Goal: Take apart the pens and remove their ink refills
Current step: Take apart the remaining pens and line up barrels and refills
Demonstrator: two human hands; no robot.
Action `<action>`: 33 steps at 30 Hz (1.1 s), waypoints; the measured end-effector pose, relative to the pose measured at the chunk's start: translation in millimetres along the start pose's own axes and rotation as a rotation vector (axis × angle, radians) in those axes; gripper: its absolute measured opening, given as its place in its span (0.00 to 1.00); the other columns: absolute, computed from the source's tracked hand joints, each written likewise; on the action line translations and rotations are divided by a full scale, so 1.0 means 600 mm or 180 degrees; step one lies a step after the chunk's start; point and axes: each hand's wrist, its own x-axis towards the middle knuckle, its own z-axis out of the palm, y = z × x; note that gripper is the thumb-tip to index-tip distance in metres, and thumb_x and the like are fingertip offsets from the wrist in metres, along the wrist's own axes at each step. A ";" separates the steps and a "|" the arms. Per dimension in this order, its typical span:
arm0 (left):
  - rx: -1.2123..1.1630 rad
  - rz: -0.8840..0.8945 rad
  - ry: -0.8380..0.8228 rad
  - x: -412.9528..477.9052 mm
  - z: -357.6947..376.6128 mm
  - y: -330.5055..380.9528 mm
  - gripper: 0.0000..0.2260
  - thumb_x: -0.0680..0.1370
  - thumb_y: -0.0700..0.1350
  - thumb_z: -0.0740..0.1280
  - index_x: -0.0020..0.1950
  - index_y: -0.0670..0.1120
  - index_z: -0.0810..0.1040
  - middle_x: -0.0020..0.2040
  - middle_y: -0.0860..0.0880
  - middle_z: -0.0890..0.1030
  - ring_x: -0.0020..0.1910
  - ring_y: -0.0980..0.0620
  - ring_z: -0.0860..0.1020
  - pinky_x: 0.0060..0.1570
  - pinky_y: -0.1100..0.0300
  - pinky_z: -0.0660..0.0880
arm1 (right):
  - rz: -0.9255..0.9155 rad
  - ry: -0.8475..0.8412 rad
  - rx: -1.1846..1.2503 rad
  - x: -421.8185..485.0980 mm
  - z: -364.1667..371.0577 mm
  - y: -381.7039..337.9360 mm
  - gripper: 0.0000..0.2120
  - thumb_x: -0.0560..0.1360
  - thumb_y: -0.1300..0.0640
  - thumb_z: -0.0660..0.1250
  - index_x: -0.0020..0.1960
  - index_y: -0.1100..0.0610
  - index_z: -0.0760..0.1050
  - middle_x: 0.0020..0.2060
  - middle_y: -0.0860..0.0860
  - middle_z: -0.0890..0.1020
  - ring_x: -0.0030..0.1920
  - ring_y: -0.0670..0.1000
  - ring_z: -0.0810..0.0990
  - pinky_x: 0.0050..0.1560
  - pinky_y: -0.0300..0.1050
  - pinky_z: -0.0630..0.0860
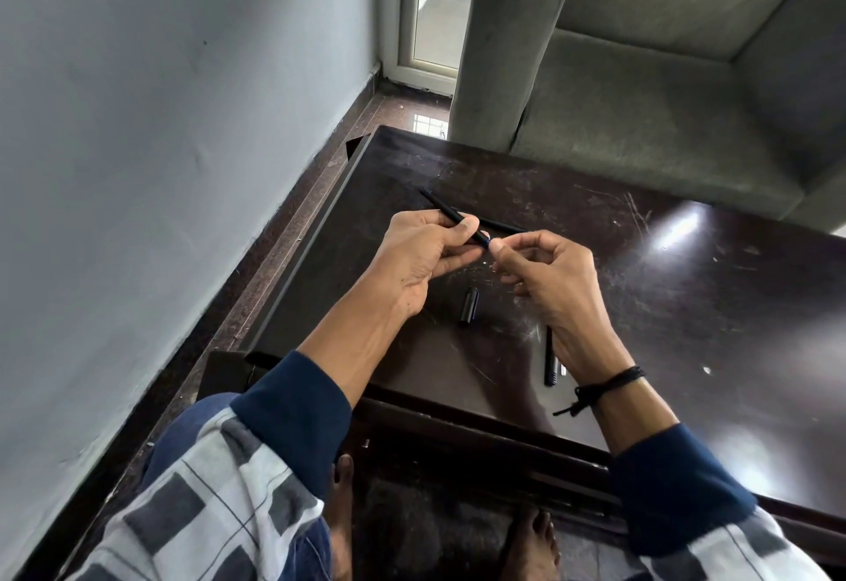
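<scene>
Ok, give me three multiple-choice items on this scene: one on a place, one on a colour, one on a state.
1. Where does the loose pen cap lie?
A. on the sofa
B. on the table between the wrists
C. on the floor

2. What colour is the held pen barrel?
A. black
B. red
C. white

3. What is the left hand doing?
A. resting flat
B. gripping the pen barrel
C. hanging empty

Key: 1 B, the cap rests on the dark tabletop; 2 A, the barrel looks black; 3 B, its fingers wrap the barrel while the right hand pinches the end.

pens (pixel 451 214) black | table (pixel 641 306) dark brown | sleeves (pixel 293 415) navy | sofa (pixel 664 77) grey-green
</scene>
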 end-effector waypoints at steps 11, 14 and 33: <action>0.0013 -0.0001 0.0021 0.002 -0.001 -0.001 0.06 0.78 0.35 0.71 0.52 0.33 0.83 0.48 0.37 0.86 0.45 0.47 0.86 0.46 0.58 0.84 | -0.0064 -0.0109 0.0010 0.003 -0.003 0.000 0.08 0.72 0.57 0.79 0.47 0.58 0.82 0.35 0.49 0.82 0.34 0.44 0.79 0.36 0.35 0.75; -0.0001 0.0011 0.0034 0.003 -0.001 0.000 0.07 0.78 0.35 0.71 0.53 0.32 0.82 0.48 0.37 0.85 0.45 0.48 0.85 0.46 0.58 0.84 | 0.0052 -0.0046 0.0020 0.001 0.000 -0.002 0.10 0.75 0.50 0.76 0.48 0.57 0.83 0.36 0.51 0.85 0.34 0.45 0.80 0.36 0.37 0.75; 0.0042 -0.0036 0.0016 0.002 -0.003 0.001 0.05 0.78 0.35 0.71 0.51 0.35 0.84 0.46 0.40 0.86 0.44 0.49 0.86 0.44 0.60 0.83 | 0.0060 -0.0075 0.0002 0.003 -0.001 0.000 0.05 0.78 0.57 0.73 0.45 0.58 0.83 0.33 0.52 0.85 0.32 0.45 0.80 0.37 0.38 0.76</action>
